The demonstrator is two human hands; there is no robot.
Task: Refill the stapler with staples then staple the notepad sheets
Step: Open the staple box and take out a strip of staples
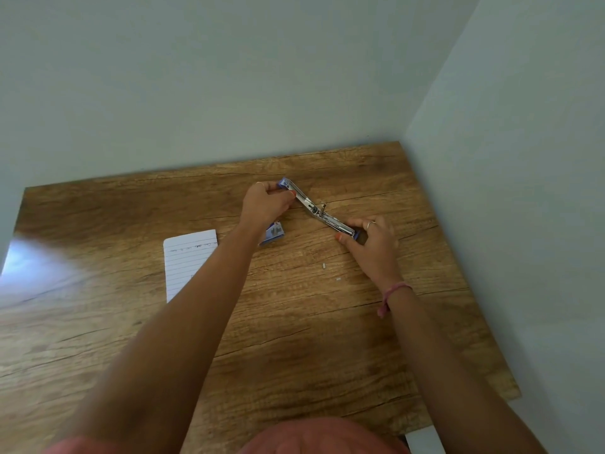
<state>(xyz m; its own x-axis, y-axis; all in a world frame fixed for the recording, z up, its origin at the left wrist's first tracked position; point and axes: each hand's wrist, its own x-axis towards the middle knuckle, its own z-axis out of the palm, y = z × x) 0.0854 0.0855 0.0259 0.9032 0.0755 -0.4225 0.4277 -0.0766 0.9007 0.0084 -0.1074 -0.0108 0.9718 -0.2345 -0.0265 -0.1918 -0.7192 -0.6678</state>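
A blue and silver stapler (316,209) lies swung wide open on the wooden table (294,322), its metal channel facing up. My left hand (266,201) grips its far blue end. My right hand (371,244) pinches the near blue end between thumb and fingers. A small blue staple box (273,232) sits just under my left wrist, partly hidden by it. The lined notepad (186,260) lies to the left, its right edge covered by my left forearm.
Two small pale bits, perhaps loose staples (324,265), lie on the table below the stapler. Walls close the table in at the back and on the right. Glare covers the table's left edge.
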